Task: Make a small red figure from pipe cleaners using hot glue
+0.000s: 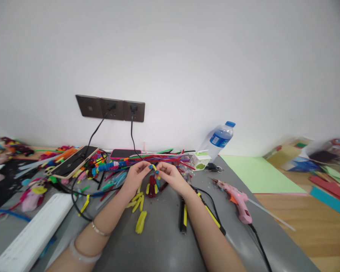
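My left hand (136,176) and my right hand (171,175) meet over the grey mat (158,241), fingertips pinched together on a small pipe-cleaner figure (153,186) of dark red, yellow and blue. The figure hangs between the two hands just above the mat. Several bent yellow pipe-cleaner pieces (140,211) lie on the mat just below my left hand. A pile of coloured pipe cleaners (158,156) lies right behind my hands.
A pink glue gun (239,200) with a black cord lies to the right. Black-and-yellow pliers (183,217) rest by my right forearm. A water bottle (219,140), two phones (73,161), wall sockets (110,108), green paper (257,175) and a white strip (34,232) surround the mat.
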`<state>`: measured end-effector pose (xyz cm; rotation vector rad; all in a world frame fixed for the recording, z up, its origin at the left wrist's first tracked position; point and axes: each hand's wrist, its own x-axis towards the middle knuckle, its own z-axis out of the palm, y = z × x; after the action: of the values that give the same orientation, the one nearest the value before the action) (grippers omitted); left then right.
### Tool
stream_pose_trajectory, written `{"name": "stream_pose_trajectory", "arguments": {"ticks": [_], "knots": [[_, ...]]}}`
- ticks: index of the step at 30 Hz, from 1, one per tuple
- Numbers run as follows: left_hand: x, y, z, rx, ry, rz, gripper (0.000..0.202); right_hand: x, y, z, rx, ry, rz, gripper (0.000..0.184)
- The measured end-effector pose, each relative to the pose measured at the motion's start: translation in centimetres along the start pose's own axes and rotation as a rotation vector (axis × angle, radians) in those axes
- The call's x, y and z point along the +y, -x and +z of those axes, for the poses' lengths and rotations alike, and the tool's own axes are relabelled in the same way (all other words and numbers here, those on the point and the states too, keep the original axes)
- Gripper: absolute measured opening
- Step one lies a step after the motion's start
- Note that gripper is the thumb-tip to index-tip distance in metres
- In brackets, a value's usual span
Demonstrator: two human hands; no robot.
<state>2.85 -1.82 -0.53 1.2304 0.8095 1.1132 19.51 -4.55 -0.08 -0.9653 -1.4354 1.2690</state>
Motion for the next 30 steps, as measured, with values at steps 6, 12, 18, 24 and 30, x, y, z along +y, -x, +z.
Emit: {"name": "stream_pose_trajectory", "arguments": {"ticks": [6,12,18,24,30], "knots": [[0.3,-0.3,-0.6,0.023,-0.107,0.046,0.028,0.0,-0.2,-0.7,0.215,0.104,-0.091,0.024],[-0.4,-0.3,-0.4,-0.059,-0.187,0.079,0.030,0.2,-0.3,-0.7,0.244,0.185,-0.124,0.018],[-0.9,-0.5,-0.9,-0.143,-0.263,0.105,0.027,0.0,-0.2,-0.5,0.242,0.246,-0.161,0.015],[-0.7,-0.3,-1.1,-0.230,-0.342,0.124,0.024,-0.3,0.0,-0.7,0.221,0.221,-0.122,0.022],[0.1,-0.3,-1.0,-0.273,-0.337,0.143,0.026,-0.6,0.0,-0.9,0.152,0.262,-0.135,0.023]]}}
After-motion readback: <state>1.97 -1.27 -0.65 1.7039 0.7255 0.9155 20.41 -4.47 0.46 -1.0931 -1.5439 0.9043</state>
